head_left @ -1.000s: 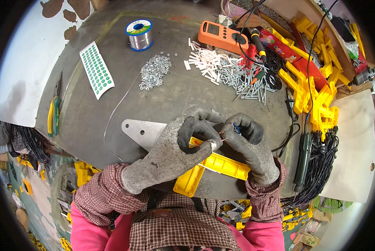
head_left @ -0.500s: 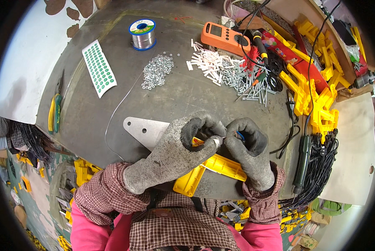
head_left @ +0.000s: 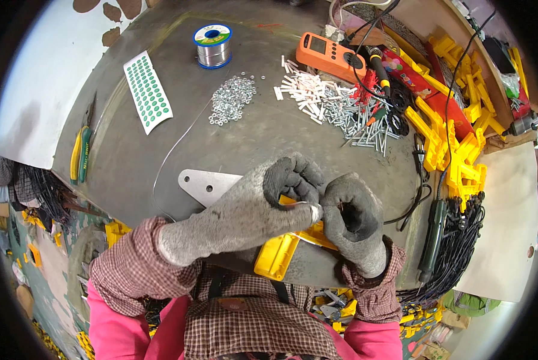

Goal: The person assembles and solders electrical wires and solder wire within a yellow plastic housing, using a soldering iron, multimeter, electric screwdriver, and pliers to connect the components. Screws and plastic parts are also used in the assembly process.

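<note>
Both hands wear grey gloves with dark palms, and they meet fingertip to fingertip above the near part of the table. My left hand (head_left: 266, 201) is closed, thumb and curled fingers pinching something small that the glove hides. My right hand (head_left: 359, 225) is closed in a pinch against the left thumb tip; what it holds is too small to make out. Under them lies a yellow plastic frame (head_left: 276, 257), partly covered by the gloves; a bit of yellow also shows behind the left thumb. A grey metal plate with holes (head_left: 206, 185) lies partly beneath my left hand.
Beyond lie a pile of nuts (head_left: 232, 101), white sleeves (head_left: 308, 90), screws (head_left: 365, 123), a solder spool (head_left: 214, 48), an orange multimeter (head_left: 329, 57) and a green-dotted sticker sheet (head_left: 148, 93). Pliers (head_left: 80, 155) are left; a screwdriver (head_left: 432, 240), black cables (head_left: 464, 252) and yellow parts (head_left: 461, 153) right.
My left fingers have curled further over, and the left forearm has shifted left. The right hand has turned slightly; the blue bit seen in it earlier no longer shows. The view has shifted slightly.
</note>
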Demonstrator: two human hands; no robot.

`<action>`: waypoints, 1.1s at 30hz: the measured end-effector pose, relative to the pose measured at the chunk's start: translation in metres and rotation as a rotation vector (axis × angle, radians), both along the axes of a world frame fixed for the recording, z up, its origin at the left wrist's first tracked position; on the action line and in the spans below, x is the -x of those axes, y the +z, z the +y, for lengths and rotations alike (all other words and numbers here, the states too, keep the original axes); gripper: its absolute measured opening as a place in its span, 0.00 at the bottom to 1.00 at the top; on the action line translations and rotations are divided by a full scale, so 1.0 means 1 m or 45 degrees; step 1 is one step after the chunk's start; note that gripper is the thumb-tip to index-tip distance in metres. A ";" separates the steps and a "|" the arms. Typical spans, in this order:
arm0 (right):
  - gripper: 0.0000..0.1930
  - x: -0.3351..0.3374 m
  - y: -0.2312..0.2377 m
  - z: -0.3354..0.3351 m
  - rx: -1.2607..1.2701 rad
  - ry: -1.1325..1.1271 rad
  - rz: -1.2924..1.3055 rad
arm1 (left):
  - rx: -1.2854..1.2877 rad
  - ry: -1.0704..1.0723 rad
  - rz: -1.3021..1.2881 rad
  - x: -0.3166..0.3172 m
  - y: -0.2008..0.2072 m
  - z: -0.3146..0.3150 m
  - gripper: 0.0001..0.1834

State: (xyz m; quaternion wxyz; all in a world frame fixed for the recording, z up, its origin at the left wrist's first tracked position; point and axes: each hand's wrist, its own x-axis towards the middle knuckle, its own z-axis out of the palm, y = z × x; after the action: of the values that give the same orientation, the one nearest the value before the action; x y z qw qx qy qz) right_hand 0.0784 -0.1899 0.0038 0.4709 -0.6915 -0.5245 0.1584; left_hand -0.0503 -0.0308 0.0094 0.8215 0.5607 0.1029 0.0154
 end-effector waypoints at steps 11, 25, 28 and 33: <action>0.03 -0.001 0.006 -0.007 0.054 0.042 -0.078 | -0.620 0.042 -0.217 0.000 -0.011 -0.002 0.16; 0.11 0.016 0.016 -0.016 0.233 -0.282 -0.467 | -0.966 0.274 -0.315 -0.014 -0.013 -0.020 0.27; 0.11 0.004 0.017 -0.012 0.345 -0.183 0.065 | -2.026 0.114 -0.716 -0.011 -0.010 -0.022 0.31; 0.08 -0.009 0.009 -0.010 0.420 -0.049 0.749 | -1.231 0.127 -0.339 -0.006 -0.010 -0.014 0.21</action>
State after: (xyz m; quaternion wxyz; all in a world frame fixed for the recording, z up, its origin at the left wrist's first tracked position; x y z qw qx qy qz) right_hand 0.0876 -0.2002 0.0125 0.4866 -0.6927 -0.3203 0.4251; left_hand -0.0441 -0.0447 -0.0011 0.4721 0.8646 0.0049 0.1721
